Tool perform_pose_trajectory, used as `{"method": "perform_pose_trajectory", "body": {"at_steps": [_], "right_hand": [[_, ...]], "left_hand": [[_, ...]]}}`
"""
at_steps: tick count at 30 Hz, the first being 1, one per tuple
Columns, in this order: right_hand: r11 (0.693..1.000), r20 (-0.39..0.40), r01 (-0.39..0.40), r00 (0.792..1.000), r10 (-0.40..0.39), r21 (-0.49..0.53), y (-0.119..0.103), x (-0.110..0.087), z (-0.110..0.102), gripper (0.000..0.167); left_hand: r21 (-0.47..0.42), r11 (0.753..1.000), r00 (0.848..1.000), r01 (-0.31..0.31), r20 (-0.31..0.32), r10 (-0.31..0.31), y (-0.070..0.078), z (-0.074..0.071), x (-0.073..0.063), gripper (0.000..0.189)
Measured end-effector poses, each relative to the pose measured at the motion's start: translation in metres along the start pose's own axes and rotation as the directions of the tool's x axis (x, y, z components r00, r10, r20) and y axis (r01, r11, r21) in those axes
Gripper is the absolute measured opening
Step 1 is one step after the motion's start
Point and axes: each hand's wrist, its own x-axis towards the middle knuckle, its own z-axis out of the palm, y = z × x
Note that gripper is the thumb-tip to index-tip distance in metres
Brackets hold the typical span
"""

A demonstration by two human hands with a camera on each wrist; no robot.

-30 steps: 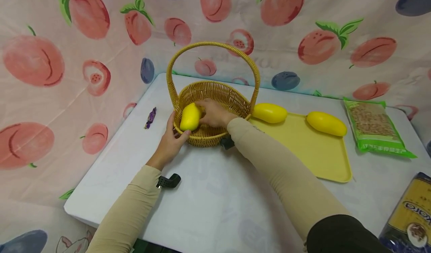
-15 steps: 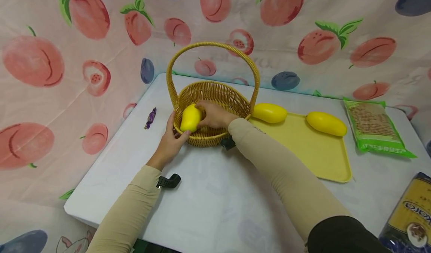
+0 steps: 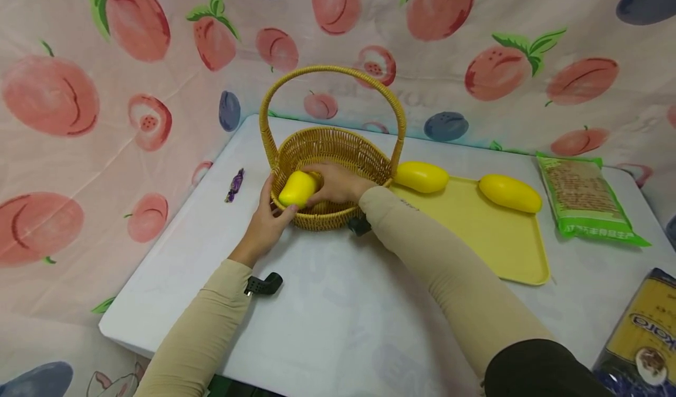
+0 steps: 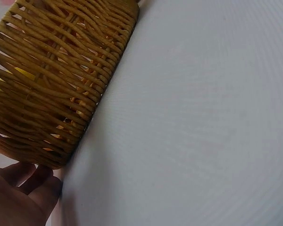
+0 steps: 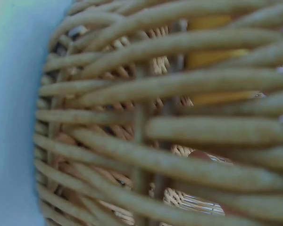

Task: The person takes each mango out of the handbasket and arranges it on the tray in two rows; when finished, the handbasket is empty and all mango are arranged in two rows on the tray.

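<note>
A yellow mango (image 3: 298, 189) lies inside the round wicker basket (image 3: 333, 142), against its front left wall. My right hand (image 3: 335, 183) reaches over the basket's front rim and grips the mango from its right side. My left hand (image 3: 268, 220) holds the basket at its left front, thumb at the front rim and fingers along the outer wall. In the left wrist view, the fingers of the left hand (image 4: 26, 190) bend against the woven wall. The right wrist view is filled by the basket's weave (image 5: 179, 84), with the mango showing yellow through the gaps.
Two more mangoes, one right beside the basket (image 3: 422, 177) and one farther right (image 3: 509, 193), lie on a yellow tray (image 3: 475, 233). A purple-wrapped candy (image 3: 235, 186) is left of the basket. A green-edged food bag (image 3: 586, 200) and a yellow-labelled pack (image 3: 641, 332) stand at right.
The mango has tipped from nearly upright to a more slanted lie, its top moving down to the right. My right hand has shifted slightly with it; my left hand keeps its hold.
</note>
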Motion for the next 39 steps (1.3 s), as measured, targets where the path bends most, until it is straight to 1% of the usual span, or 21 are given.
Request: {"method": "perform_pose_trajectory", "body": {"at_steps": [7,12,15,24,28,32,39], "right_hand": [[0.999,0.003,0.008,1.0,-0.008,0.034,0.0,-0.002,-0.001,0.077],[0.999,0.002,0.037,0.999,-0.037,-0.002,0.0,-0.003,-0.002,0.073],[0.999,0.006,0.037,0.999,-0.037,-0.026,-0.001,-0.004,-0.003,0.074],[0.999,0.016,0.027,1.0,-0.027,-0.028,0.003,-0.009,-0.005,0.075],[0.999,0.02,0.041,0.999,-0.04,-0.017,0.003,-0.01,-0.005,0.075],[0.999,0.032,0.036,0.999,-0.036,-0.01,0.003,-0.013,-0.005,0.074],[0.999,0.027,0.028,0.999,-0.028,0.017,0.001,-0.016,-0.004,0.059]], "left_hand": [[-0.005,1.0,1.0,0.004,-0.001,-0.004,0.0,0.0,0.0,0.088],[-0.007,1.0,1.0,0.011,-0.005,-0.011,0.0,0.0,-0.001,0.087],[-0.01,1.0,1.0,0.007,-0.003,-0.007,0.0,0.0,0.0,0.087],[-0.012,1.0,1.0,-0.009,0.003,0.009,0.0,0.0,0.0,0.087],[-0.009,1.0,1.0,-0.016,0.003,0.016,-0.001,0.0,0.0,0.087],[-0.011,1.0,1.0,-0.02,0.005,0.02,-0.002,0.0,0.0,0.088],[-0.027,1.0,1.0,-0.013,0.007,0.014,0.0,0.001,0.0,0.087]]}}
